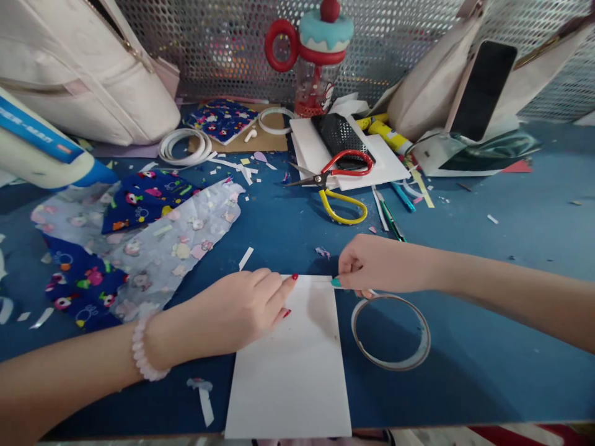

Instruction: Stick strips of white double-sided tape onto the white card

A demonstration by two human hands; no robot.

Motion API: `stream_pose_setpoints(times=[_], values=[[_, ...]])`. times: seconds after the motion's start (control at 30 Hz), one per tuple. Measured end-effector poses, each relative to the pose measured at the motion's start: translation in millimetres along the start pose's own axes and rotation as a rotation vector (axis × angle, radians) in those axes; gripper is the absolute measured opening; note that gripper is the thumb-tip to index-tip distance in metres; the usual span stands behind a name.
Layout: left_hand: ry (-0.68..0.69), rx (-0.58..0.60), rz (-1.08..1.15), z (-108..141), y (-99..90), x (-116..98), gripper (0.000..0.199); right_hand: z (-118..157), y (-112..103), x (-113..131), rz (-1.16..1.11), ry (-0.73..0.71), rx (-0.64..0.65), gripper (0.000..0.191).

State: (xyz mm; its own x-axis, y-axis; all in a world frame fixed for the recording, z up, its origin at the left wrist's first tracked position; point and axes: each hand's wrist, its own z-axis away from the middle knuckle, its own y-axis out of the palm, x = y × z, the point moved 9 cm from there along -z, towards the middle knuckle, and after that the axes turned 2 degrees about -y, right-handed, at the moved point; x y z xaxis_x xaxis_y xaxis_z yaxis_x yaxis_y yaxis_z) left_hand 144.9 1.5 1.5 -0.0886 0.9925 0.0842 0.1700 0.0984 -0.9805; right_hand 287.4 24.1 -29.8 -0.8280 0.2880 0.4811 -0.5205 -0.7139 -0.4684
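The left hand [242,306] lies flat, fingers together, pressing the white card [290,365] at the blue table's [511,260] near edge. The right hand [379,265] pinches the card's top right corner, just above the tape ring [391,332].

A white rectangular card [292,365] lies at lower centre on the blue tabletop [511,248]. The left hand [237,310] rests on its upper left corner; the right hand [376,266] is at its upper right corner. A thin round tape ring [391,332] lies just right of the card. Red-and-yellow-handled scissors [339,183] lie behind, at upper centre; patterned fabric pieces [134,248] lie at left.
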Motion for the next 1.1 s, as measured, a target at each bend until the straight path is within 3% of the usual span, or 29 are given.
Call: stream_pose_setpoints(times=[0.57, 0.83, 0.97, 1.1], values=[[-0.002, 0.006, -0.003, 1, 1.4, 0, 0.035, -1, 0, -2, 0.031, 0.0, -0.019, 0.024], [-0.021, 0.209, 0.02, -15, 9.2, 7, 0.051, -2, 0, 5, 0.12, -0.081, -0.03, 0.024], [-0.021, 0.264, 0.003, -24, 13.5, 8, 0.048, -3, 0, 8, 0.138, -0.146, -0.039, 0.02], [-0.14, 0.278, 0.047, -22, 13.0, 15, 0.045, 0, -1, 6, 0.126, -0.162, -0.106, 0.02]])
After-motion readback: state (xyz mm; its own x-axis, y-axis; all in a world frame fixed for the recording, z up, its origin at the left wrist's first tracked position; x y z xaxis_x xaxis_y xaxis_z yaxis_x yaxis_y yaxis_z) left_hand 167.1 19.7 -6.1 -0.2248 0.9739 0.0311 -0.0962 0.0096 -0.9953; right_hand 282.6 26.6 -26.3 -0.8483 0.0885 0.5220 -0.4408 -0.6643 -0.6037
